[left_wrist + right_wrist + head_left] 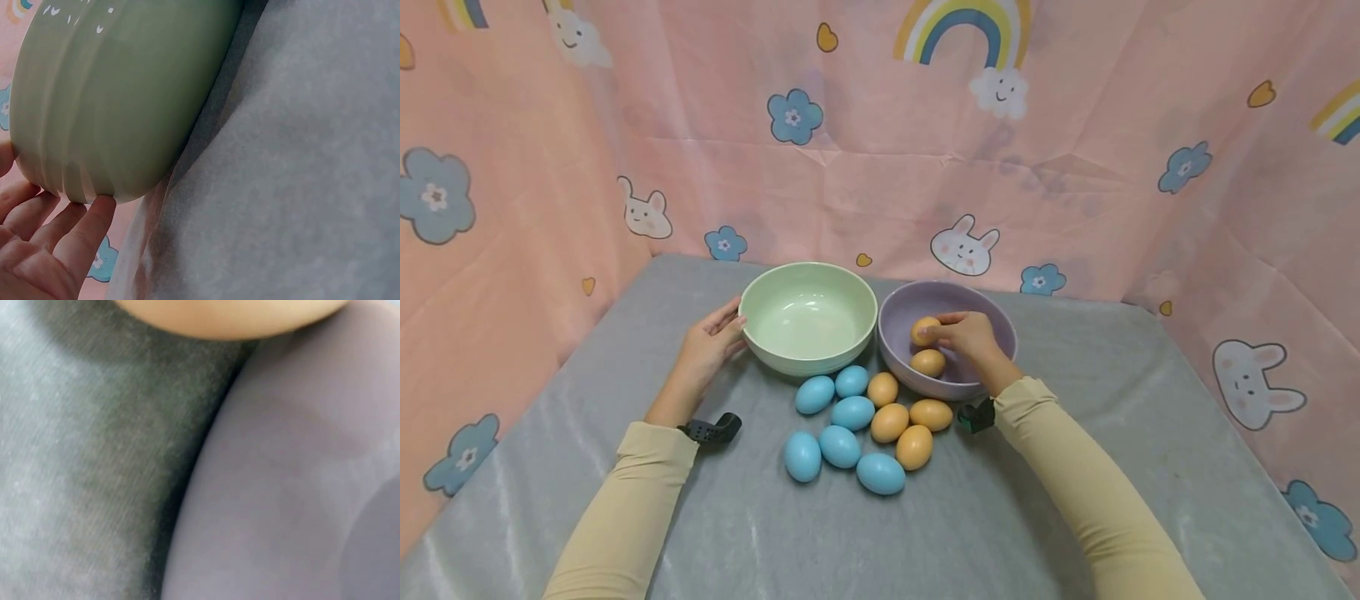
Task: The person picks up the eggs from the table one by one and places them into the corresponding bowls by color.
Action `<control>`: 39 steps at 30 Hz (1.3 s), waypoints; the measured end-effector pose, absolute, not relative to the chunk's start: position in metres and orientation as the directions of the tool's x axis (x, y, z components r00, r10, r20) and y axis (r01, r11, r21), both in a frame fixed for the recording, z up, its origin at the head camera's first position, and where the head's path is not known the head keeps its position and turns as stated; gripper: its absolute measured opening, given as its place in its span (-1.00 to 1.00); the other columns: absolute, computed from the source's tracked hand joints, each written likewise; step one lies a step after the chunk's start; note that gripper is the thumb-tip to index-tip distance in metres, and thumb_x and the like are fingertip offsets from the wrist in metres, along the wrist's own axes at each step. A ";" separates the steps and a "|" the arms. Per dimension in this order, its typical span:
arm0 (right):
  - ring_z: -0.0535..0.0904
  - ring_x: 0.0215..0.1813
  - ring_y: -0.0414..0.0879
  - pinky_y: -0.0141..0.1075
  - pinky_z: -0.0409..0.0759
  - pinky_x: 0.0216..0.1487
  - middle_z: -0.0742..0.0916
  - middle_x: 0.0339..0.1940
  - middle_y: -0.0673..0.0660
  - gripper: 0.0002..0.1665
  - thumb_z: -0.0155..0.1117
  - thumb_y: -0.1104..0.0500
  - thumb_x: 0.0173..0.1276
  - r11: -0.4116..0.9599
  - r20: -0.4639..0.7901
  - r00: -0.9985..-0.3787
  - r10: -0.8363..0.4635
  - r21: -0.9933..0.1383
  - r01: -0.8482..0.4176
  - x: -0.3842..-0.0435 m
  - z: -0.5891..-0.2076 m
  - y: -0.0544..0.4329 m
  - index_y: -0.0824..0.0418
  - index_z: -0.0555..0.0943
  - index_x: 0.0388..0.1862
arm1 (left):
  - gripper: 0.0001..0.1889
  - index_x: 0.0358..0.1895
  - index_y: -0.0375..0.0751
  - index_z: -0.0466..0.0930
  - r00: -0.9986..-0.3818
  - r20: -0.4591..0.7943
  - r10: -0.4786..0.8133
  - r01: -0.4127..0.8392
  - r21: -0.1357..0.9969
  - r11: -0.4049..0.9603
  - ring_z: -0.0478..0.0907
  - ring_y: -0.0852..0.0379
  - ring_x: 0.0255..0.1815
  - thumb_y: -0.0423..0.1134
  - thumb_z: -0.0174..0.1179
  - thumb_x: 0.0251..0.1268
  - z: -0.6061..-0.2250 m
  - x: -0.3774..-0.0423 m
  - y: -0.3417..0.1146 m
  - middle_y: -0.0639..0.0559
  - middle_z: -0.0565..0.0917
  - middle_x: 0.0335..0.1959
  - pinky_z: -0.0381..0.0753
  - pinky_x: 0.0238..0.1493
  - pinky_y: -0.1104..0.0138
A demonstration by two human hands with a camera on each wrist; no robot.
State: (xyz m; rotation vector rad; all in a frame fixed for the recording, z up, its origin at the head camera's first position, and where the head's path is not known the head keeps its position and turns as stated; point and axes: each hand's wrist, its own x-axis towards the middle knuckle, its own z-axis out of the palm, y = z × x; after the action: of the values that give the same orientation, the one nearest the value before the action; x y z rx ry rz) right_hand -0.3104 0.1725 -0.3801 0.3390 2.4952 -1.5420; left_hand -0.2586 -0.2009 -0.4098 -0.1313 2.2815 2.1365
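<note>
- While your left forearm extends forward from the lower left, your left hand (706, 342) stands at the left side of the green bowl (807, 321).
- Your left fingers are extended and slightly spread; the left wrist view shows the fingertips touching the bowl's outer wall.
- Your right forearm angles inward from the lower right, and your right hand (973, 340) reaches across the near right rim into the purple bowl (936, 386).
- Your right thumb and fingers pinch one orange egg (923, 329); you cannot tell from these views whether this egg touches the bowl.
- A second orange egg (927, 363) lies inside the purple bowl, nearer to you than the held one.
- Both bowls stand side by side on the gray cloth (775, 533), green at left.
- Four orange eggs (890, 422) and six blue eggs (840, 447) lie grouped on the cloth, on your side of the bowls.
</note>
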 end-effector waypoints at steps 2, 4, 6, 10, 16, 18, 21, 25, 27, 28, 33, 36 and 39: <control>0.70 -0.04 -0.15 -0.34 0.69 0.19 0.62 0.30 0.28 -0.32 0.49 0.15 0.22 0.434 -0.277 -0.957 0.090 -0.854 0.288 -0.311 -0.381 0.172 0.35 0.54 0.29 | -0.40 0.59 -0.09 0.04 -0.997 -0.064 -0.053 -0.067 0.996 0.065 0.21 0.00 0.57 -0.19 -0.03 0.59 -0.409 -0.258 -0.201 -0.03 0.12 0.61 0.55 0.32 0.42; 0.70 0.05 -0.08 -0.33 0.68 0.20 0.61 0.32 0.27 -0.32 0.49 0.16 0.22 0.439 -0.278 -0.956 0.090 -0.851 0.288 -0.310 -0.381 0.171 0.35 0.54 0.30 | -0.40 0.59 -0.09 0.04 -0.997 -0.060 -0.052 -0.064 0.996 0.068 0.21 0.00 0.57 -0.19 -0.03 0.59 -0.409 -0.258 -0.201 -0.03 0.12 0.61 0.54 0.34 0.39; 0.68 0.12 -0.04 -0.32 0.68 0.21 0.60 0.33 0.26 -0.32 0.49 0.16 0.22 0.453 -0.281 -0.956 0.088 -0.843 0.290 -0.310 -0.381 0.170 0.35 0.54 0.30 | -0.40 0.59 -0.09 0.05 -0.997 -0.060 -0.053 -0.063 0.995 0.071 0.22 0.00 0.56 -0.18 -0.03 0.59 -0.409 -0.258 -0.201 -0.03 0.12 0.61 0.53 0.35 0.38; 0.67 0.16 -0.01 -0.31 0.68 0.22 0.60 0.32 0.27 -0.33 0.49 0.16 0.22 0.474 -0.280 -0.956 0.086 -0.833 0.286 -0.311 -0.381 0.169 0.35 0.54 0.29 | -0.39 0.59 -0.10 0.05 -0.997 -0.060 -0.051 -0.063 0.995 0.073 0.23 0.00 0.56 -0.17 -0.03 0.59 -0.409 -0.257 -0.202 -0.04 0.13 0.61 0.55 0.32 0.42; 0.66 0.14 -0.02 -0.32 0.69 0.19 0.62 0.29 0.29 -0.34 0.50 0.19 0.20 0.479 -0.274 -0.958 0.084 -0.832 0.280 -0.311 -0.381 0.167 0.38 0.56 0.26 | -0.38 0.59 -0.10 0.04 -0.997 -0.056 -0.047 -0.059 0.996 0.074 0.23 -0.01 0.56 -0.14 -0.01 0.58 -0.410 -0.257 -0.203 -0.04 0.13 0.61 0.54 0.33 0.41; 0.66 0.16 -0.01 -0.34 0.70 0.18 0.62 0.30 0.28 -0.34 0.50 0.18 0.20 0.486 -0.274 -0.958 0.081 -0.829 0.278 -0.311 -0.381 0.167 0.38 0.56 0.26 | -0.38 0.59 -0.10 0.04 -0.997 -0.054 -0.047 -0.057 0.996 0.074 0.23 -0.01 0.56 -0.14 -0.01 0.58 -0.411 -0.257 -0.203 -0.04 0.13 0.61 0.55 0.32 0.42; 0.65 0.20 0.02 -0.34 0.69 0.18 0.61 0.32 0.29 -0.32 0.50 0.17 0.21 0.489 -0.274 -0.959 0.072 -0.828 0.274 -0.311 -0.381 0.167 0.39 0.54 0.28 | -0.38 0.59 -0.11 0.05 -0.997 -0.054 -0.048 -0.057 0.996 0.073 0.24 -0.02 0.55 -0.15 -0.02 0.58 -0.412 -0.258 -0.203 -0.04 0.14 0.61 0.57 0.28 0.46; 0.62 0.25 0.08 -0.28 0.66 0.26 0.58 0.34 0.30 -0.28 0.49 0.16 0.21 0.486 -0.279 -0.959 0.055 -0.831 0.270 -0.310 -0.381 0.168 0.40 0.50 0.32 | -0.39 0.58 -0.12 0.06 -0.997 -0.058 -0.055 -0.062 0.996 0.065 0.25 -0.01 0.55 -0.16 -0.01 0.58 -0.413 -0.259 -0.203 -0.05 0.14 0.61 0.60 0.21 0.53; 0.61 0.26 0.10 -0.25 0.65 0.28 0.58 0.35 0.30 -0.27 0.49 0.16 0.21 0.496 -0.278 -0.959 0.050 -0.827 0.265 -0.309 -0.381 0.168 0.40 0.49 0.33 | -0.39 0.58 -0.12 0.07 -0.997 -0.060 -0.056 -0.063 0.996 0.059 0.25 -0.01 0.55 -0.17 -0.01 0.58 -0.412 -0.260 -0.203 -0.05 0.15 0.60 0.60 0.19 0.54; 0.61 0.26 0.10 -0.25 0.65 0.28 0.58 0.35 0.30 -0.27 0.49 0.15 0.21 0.505 -0.275 -0.960 0.048 -0.823 0.261 -0.309 -0.381 0.168 0.40 0.49 0.32 | -0.39 0.58 -0.12 0.07 -0.997 -0.060 -0.055 -0.063 0.996 0.058 0.25 -0.01 0.55 -0.17 -0.01 0.58 -0.412 -0.260 -0.203 -0.05 0.14 0.61 0.60 0.19 0.54; 0.63 0.20 0.04 -0.32 0.70 0.17 0.61 0.32 0.30 -0.29 0.50 0.12 0.20 0.579 -0.251 -0.966 0.057 -0.780 0.237 -0.310 -0.382 0.168 0.40 0.53 0.28 | -0.39 0.59 -0.10 0.06 -0.996 -0.066 -0.052 -0.069 0.996 0.056 0.24 0.00 0.55 -0.16 -0.01 0.58 -0.412 -0.260 -0.202 -0.04 0.13 0.61 0.57 0.27 0.47; 0.64 0.13 -0.02 -0.37 0.72 0.10 0.62 0.30 0.27 -0.30 0.53 0.12 0.18 0.594 -0.257 -0.963 0.084 -0.763 0.256 -0.311 -0.382 0.167 0.38 0.56 0.26 | -0.38 0.59 -0.09 0.06 -0.996 -0.071 -0.053 -0.075 0.995 0.059 0.25 0.00 0.55 -0.15 0.00 0.57 -0.411 -0.260 -0.202 -0.04 0.13 0.61 0.55 0.31 0.43; 0.65 0.11 -0.04 -0.37 0.72 0.09 0.62 0.30 0.27 -0.29 0.53 0.12 0.17 0.595 -0.267 -0.959 0.097 -0.756 0.271 -0.312 -0.381 0.168 0.37 0.55 0.27 | -0.39 0.59 -0.09 0.06 -0.996 -0.073 -0.054 -0.076 0.995 0.060 0.25 0.00 0.55 -0.15 0.00 0.57 -0.411 -0.260 -0.201 -0.05 0.13 0.61 0.55 0.32 0.42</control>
State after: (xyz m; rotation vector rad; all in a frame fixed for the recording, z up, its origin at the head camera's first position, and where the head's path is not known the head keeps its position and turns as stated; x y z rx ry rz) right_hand -0.3116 0.1678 -0.3812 0.3064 2.6251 -1.2945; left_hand -0.2598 -0.2010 -0.4107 -0.1388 2.2750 2.1384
